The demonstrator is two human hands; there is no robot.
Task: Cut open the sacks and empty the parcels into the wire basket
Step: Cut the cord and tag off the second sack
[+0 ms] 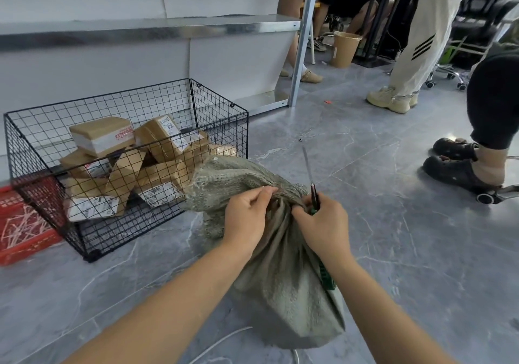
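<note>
You are at the opening step on this sack (280,279), which stands on the floor at the middle of the view with its neck bunched at twelve o'clock of its body. Your left hand (247,214) pinches the gathered cloth at the neck between thumb and fingers, and your right hand (323,223), just at three o'clock of it, is closed round a dark cutting tool (315,198) whose tip points up out of the fist. A thin grey strip (307,164) rises from the neck toward twelve o'clock; it looks like the tail of the tie, though I cannot be sure. The wire basket (219,116) sits at ten o'clock of the sack, close to it, already holding parcels (101,136). Next, I judge, you need the tool's edge on the tie itself, not the weave, while your left hand keeps the neck taut and its fingers out of the cut. The tie's loop is hidden in the folds and behind your fingers, the blades are blurred, and whether the green piece below your right wrist is a handle or part of the sack cannot be made out. The sack's contents are unseen.
</note>
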